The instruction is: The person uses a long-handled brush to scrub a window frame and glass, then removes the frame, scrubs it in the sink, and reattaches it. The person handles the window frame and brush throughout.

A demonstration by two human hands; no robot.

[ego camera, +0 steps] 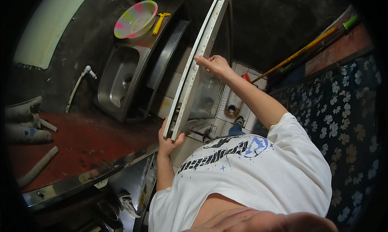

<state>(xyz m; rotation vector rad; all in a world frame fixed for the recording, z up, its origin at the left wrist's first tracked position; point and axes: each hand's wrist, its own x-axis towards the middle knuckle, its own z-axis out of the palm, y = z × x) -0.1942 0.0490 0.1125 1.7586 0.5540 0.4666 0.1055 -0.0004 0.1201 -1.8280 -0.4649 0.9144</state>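
A framed glass panel, like a sliding window sash [194,65], stands on edge before me, its grooved, dirt-marked metal frame edge facing up. The near corner of the frame is gripped by my left hand [169,142], with the thumb on the right side and the fingers partly hidden behind it. Farther along, my right hand [215,65] holds the right edge of the frame, thumb laid over the top. Below the right arm, the pane [209,83] looks cloudy. The lower end of the panel reaches down near the floor, partly hidden.
On the left is a steel sink [116,77], with a striped plastic basin [136,20] and a yellow scraper [160,23] beyond it. A red countertop [91,141] bears rolled cloth [27,126]. A squat toilet [232,109] lies below. Right are a yellow pole [300,54] and floral curtain [336,120].
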